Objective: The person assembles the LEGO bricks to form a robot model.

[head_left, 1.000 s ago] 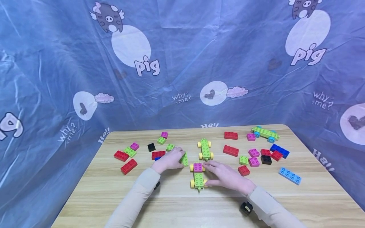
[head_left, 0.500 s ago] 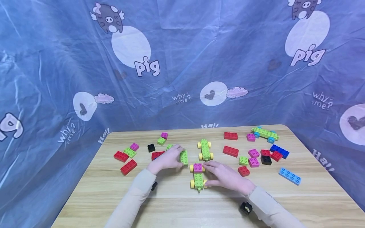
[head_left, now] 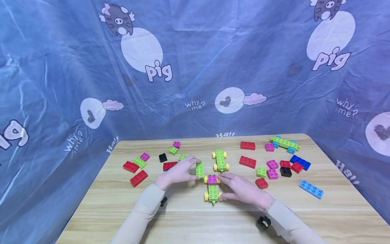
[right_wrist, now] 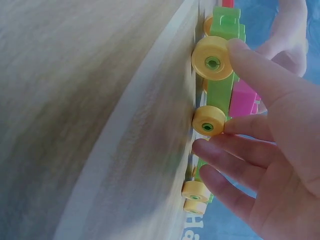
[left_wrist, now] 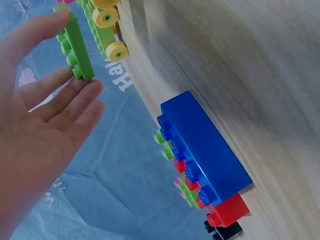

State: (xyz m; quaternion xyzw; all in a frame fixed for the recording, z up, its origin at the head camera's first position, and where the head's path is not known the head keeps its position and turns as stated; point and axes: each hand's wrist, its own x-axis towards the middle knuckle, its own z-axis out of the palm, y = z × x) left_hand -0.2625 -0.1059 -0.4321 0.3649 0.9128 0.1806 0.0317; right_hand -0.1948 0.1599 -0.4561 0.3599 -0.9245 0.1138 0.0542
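My left hand point(head_left: 182, 170) pinches a long lime green brick point(head_left: 199, 170) end to end, thumb against one end and fingers at the other. In the left wrist view this brick point(left_wrist: 81, 50) is raised, studs facing the palm side. To its right stands a green wheeled car base point(head_left: 213, 193) with yellow wheels, bearing a magenta brick point(head_left: 212, 179) on its far end. My right hand point(head_left: 242, 189) lies along the car's right side with fingers extended. In the right wrist view its thumb touches one yellow wheel point(right_wrist: 212, 58), and its index fingertip touches the other wheel point(right_wrist: 208, 120).
A second yellow-wheeled base point(head_left: 220, 160) stands just beyond the first. One with blue wheels point(head_left: 284, 143) is at the far right. Loose bricks lie on both sides, including a dark blue brick point(left_wrist: 205, 150) below the left hand and a light blue one point(head_left: 311, 189).
The left hand has brought the lime green brick slightly right, closer to the car with the magenta brick. My right hand stays in place at the car's wheels.
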